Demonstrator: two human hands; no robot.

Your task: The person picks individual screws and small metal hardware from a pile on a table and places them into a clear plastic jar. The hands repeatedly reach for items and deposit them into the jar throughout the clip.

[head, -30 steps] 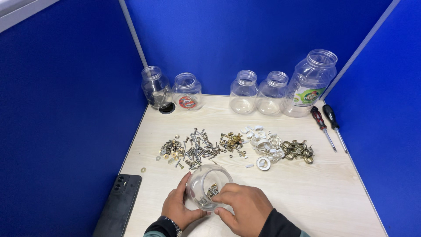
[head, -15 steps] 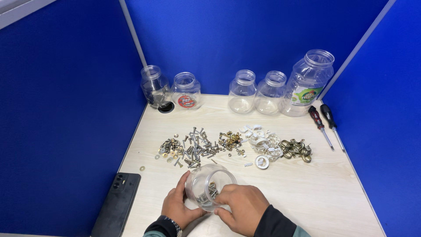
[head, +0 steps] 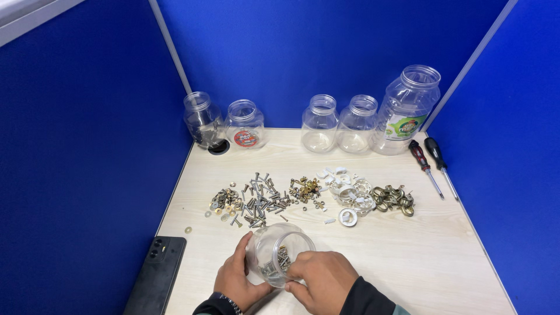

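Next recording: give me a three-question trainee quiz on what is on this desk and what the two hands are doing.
1. True or false: both hands grip the tilted clear jar.
2. Multiple choice: what lies in that jar? A) white rings B) metal screws C) brass hooks
3. Fill in: the two screwdrivers lie near the desk's ____ edge.

Key
1. True: the left hand cups one side, the right hand the other.
2. B: metal screws show through the wall; the white rings and brass hooks lie out on the desk.
3. Right.
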